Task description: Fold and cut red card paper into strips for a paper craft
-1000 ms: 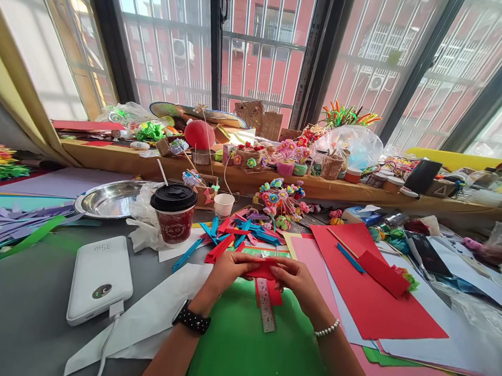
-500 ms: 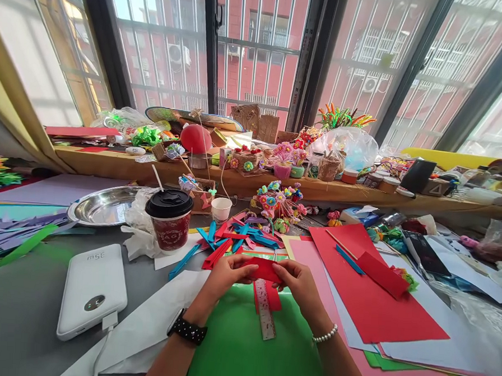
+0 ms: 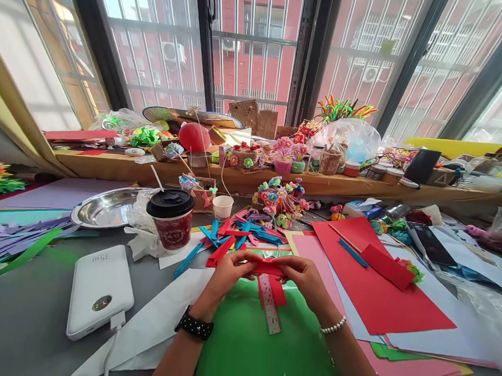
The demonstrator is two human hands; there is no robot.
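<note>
A small red paper piece is stretched between both hands above a green surface. My left hand, with a dark dotted watch band at its wrist, pinches the paper's left end. My right hand, wearing a beaded bracelet, grips the right end; fingertips and thumbs are partly hidden behind the folded paper. Just below the hands, a patterned ruler lies over another red piece on the green surface. Beyond the hands are folded blue strips and red strips.
On the left are a white power bank with a cable, a lidded cup and a metal tray. A paper cup stands beyond. Red sheets lie at right. Crafts crowd the sill.
The red paper now looks narrower, its face tipped away, and my fingers have curled further around its ends. The whole view has shifted slightly.
</note>
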